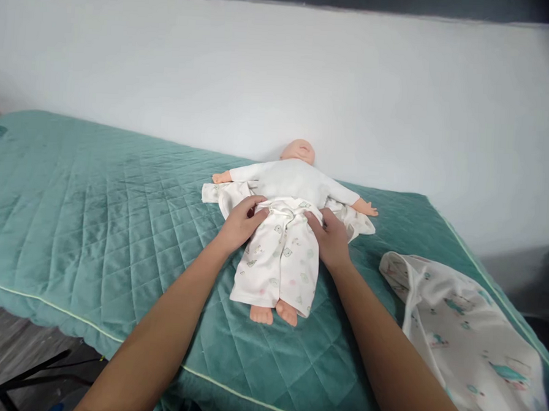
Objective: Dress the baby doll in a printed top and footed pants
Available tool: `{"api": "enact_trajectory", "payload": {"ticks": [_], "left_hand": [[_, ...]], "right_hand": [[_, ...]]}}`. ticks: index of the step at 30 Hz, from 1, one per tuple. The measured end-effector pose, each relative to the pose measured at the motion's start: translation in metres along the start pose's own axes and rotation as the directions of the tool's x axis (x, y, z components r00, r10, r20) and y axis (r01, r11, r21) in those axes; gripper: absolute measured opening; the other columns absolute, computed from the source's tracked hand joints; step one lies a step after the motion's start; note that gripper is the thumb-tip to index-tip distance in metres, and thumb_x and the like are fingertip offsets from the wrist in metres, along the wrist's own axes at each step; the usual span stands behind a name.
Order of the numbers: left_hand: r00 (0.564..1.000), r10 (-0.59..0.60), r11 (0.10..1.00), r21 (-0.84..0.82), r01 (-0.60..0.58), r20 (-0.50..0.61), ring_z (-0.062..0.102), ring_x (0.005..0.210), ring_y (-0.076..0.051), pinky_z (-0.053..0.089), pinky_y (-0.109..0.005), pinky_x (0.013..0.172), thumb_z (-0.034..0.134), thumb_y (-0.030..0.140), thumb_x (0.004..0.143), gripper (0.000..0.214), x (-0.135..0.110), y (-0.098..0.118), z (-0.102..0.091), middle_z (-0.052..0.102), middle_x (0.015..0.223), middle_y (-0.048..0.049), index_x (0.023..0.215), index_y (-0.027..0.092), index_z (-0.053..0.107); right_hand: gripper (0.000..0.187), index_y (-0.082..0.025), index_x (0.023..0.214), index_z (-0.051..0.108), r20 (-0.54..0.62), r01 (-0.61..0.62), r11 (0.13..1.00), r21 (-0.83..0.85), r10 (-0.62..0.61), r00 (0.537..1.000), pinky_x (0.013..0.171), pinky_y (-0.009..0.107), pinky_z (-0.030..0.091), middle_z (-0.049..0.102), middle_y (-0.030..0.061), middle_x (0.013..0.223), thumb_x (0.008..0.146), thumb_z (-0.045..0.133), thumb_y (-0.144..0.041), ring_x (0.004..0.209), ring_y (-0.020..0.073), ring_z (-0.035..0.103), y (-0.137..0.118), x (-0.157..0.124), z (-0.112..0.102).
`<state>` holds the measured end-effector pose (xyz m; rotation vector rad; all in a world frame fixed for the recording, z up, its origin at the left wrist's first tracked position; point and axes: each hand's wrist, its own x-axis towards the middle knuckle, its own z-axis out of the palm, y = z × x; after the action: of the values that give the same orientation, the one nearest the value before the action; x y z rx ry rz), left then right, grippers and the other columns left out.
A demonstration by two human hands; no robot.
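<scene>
A baby doll (294,179) with a white cloth body lies on its back, arms spread wide and feet toward me. Its legs are inside a white printed baby romper (278,255), and the bare toes show below the cuffs. The sleeves of the romper lie spread out at both sides, partly beneath the doll's arms. My left hand (243,221) pinches the cloth at the left of the doll's waist. On the opposite side, my right hand (329,236) grips the cloth with thumb on top. The fingertips under the fabric are hidden.
A green quilted cover (118,209) with pale piping lies over the bed. To the right is a white printed cloth (469,344), bunched near the edge. Behind the doll rises a white wall (217,67). Black metal legs (26,376) stand on the floor at lower left.
</scene>
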<state>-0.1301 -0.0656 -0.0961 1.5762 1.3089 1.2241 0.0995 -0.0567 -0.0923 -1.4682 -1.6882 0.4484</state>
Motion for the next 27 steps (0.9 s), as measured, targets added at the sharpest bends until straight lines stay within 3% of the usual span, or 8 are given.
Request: {"api": "enact_trajectory", "payload": {"ticks": [6,14,22,27], "left_hand": [[1.000,-0.023,1.000,0.017,0.023,-0.006,0.045,0.072,-0.013,0.039,-0.027,0.070,0.062,0.039,0.089,0.019,-0.003,0.006,0.000,0.052,0.077,0.0028,0.093,0.020,0.065],[1.000,0.004,0.999,0.045,-0.003,-0.025,0.046,0.072,-0.014,0.036,-0.028,0.069,0.059,0.040,0.091,0.023,-0.012,0.006,0.001,0.051,0.074,0.0032,0.081,0.020,0.058],[0.997,0.031,0.987,0.162,-0.018,-0.077,0.049,0.073,-0.015,0.036,-0.030,0.071,0.051,0.043,0.097,0.033,-0.056,0.013,0.004,0.050,0.072,0.0019,0.072,0.020,0.051],[0.995,-0.012,0.957,0.289,0.042,-0.102,0.051,0.072,-0.016,0.035,-0.030,0.068,0.048,0.048,0.098,0.029,-0.067,0.011,0.009,0.053,0.076,0.0018,0.087,0.021,0.054]], "right_hand": [[0.045,-0.023,0.068,0.039,0.006,-0.008,1.000,-0.003,0.008,1.000,0.063,0.030,0.031,0.037,-0.0058,0.062,0.088,0.058,-0.059,0.064,0.0143,0.037,0.003,0.001,0.001],[0.039,-0.023,0.073,0.051,0.020,-0.024,1.000,-0.008,0.024,1.000,0.066,0.031,0.034,0.048,-0.0039,0.065,0.086,0.057,-0.059,0.068,0.0162,0.043,0.008,0.002,0.001],[0.027,-0.022,0.079,0.062,0.026,-0.023,1.000,0.014,0.023,0.999,0.073,0.032,0.040,0.062,-0.0006,0.074,0.078,0.061,-0.050,0.074,0.0191,0.053,0.011,0.004,-0.001],[0.031,-0.023,0.076,0.059,0.029,-0.027,0.999,-0.028,0.028,0.999,0.071,0.032,0.038,0.060,-0.0006,0.071,0.078,0.059,-0.053,0.071,0.0187,0.051,0.008,0.004,-0.003]]}}
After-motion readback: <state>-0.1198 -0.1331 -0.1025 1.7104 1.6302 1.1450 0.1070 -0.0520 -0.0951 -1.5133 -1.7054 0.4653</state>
